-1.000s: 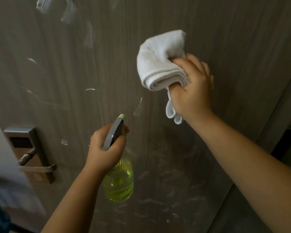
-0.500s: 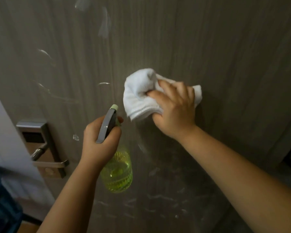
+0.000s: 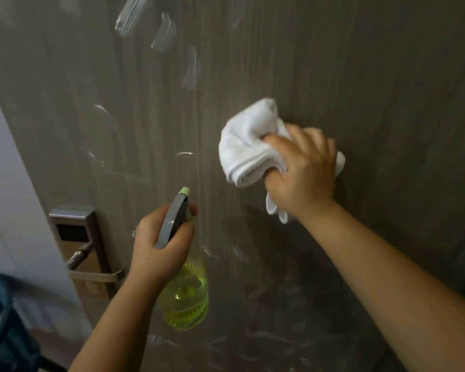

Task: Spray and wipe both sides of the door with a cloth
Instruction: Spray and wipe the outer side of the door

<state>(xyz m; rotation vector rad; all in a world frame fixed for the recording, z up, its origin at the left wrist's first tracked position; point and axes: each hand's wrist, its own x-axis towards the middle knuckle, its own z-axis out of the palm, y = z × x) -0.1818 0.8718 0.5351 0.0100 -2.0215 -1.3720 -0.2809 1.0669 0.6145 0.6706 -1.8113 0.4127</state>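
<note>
Grey wood-grain door (image 3: pixel 360 63) fills the view, wet streaks upper left and smears low down. Right hand (image 3: pixel 304 175) bunches the cloth (image 3: pixel 247 149) against the panel at mid-height; left hand (image 3: pixel 159 245) grips the bottle (image 3: pixel 184 299) beside the handle (image 3: pixel 91 275). Best to flatten the cloth and work overlapping strokes toward the streaks.

grey-brown wood-grain door (image 3: pixel 360 63) with whitish smears, white cloth (image 3: pixel 249 149), yellow-green spray bottle (image 3: pixel 185 296) with grey trigger head.
</note>
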